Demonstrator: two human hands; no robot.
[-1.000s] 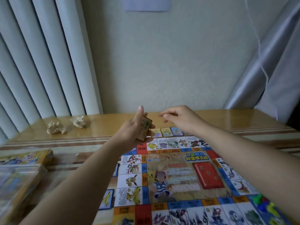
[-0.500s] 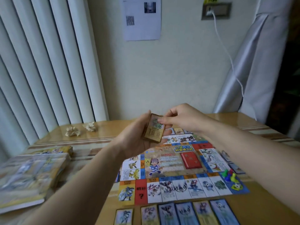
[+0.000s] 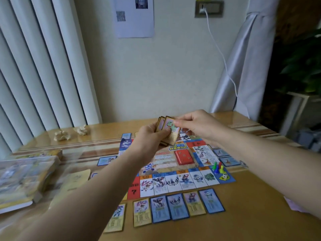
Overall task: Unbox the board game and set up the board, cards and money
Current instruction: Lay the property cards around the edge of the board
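**Pinching the top card of the deck above the board**

Your right hand (image 3: 199, 126) is pinching the top card (image 3: 173, 136), a brown-bordered one showing a green creature. Its fingers (image 3: 178, 122) are curling onto the card's upper right corner. Your left hand (image 3: 147, 139) is gripping the deck of cards (image 3: 160, 122) just behind that card. Its fingers are wrapping round the deck's left side and the thumb is lying across the front card's lower left. Both hands are hovering over the far half of the board (image 3: 165, 159), which is lying flat and unfolded on the worktop (image 3: 251, 214).

A red rectangle (image 3: 184, 156) is showing right of the board's middle; you cannot tell from here whether it is printed or a stack. 4 pawns (image 3: 218, 166), green, blue, red and yellow, are standing close together on the board's near right corner. A row of 6 cards (image 3: 177, 206) is lying face up just beside the board's near edge. 2 side cards (image 3: 229, 161) are lying just off the right edge. 2 more, the left cards (image 3: 106, 160), are lying off the left edge, 1 of them near the far corner.

At the left, the game box (image 3: 26, 176) is sitting blurred near the worktop's edge. A yellowish sheet (image 3: 76, 178) is lying between it and the board. 2 crumpled paper balls (image 3: 61, 135) are resting near the far left of the worktop, in front of the vertical blinds (image 3: 34, 66). On the wall behind, a printed page (image 3: 134, 16) is hanging. A white cable (image 3: 220, 54) is running down from a socket (image 3: 209, 8) past a grey curtain (image 3: 243, 66).
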